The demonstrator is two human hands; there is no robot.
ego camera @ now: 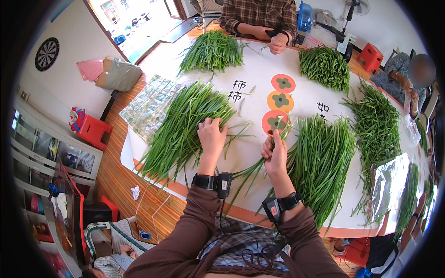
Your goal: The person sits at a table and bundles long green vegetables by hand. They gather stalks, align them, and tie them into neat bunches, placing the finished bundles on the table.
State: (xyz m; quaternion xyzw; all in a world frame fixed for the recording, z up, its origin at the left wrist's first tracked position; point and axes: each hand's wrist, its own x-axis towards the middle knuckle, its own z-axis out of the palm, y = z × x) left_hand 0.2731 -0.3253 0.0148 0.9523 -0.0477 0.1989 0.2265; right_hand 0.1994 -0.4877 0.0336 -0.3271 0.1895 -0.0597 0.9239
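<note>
A large heap of garlic chives [187, 121] lies on the left of the table. My left hand [212, 135] rests on its right edge, fingers curled and thumb apart; the leaves hide whether it grips any. A small bunch of chives [251, 170] is held in my right hand [275, 153], pinched near the pale stem ends between thumb and fingers. Its leaf ends trail down and left towards the table edge. Just right of that hand lies a second heap of chives [321, 163], stems pointing away from me. A few loose chives [240, 131] lie between my hands.
The white tablecloth [255, 118] bears printed persimmons and writing. Across it, a person in a checked shirt [259, 17] stands between more chive heaps [213, 52] [325, 67]. Looser greens [377, 120] and clear plastic [389, 187] lie right. Another person [399, 74] sits far right. A patterned plastic sheet [149, 106] lies left.
</note>
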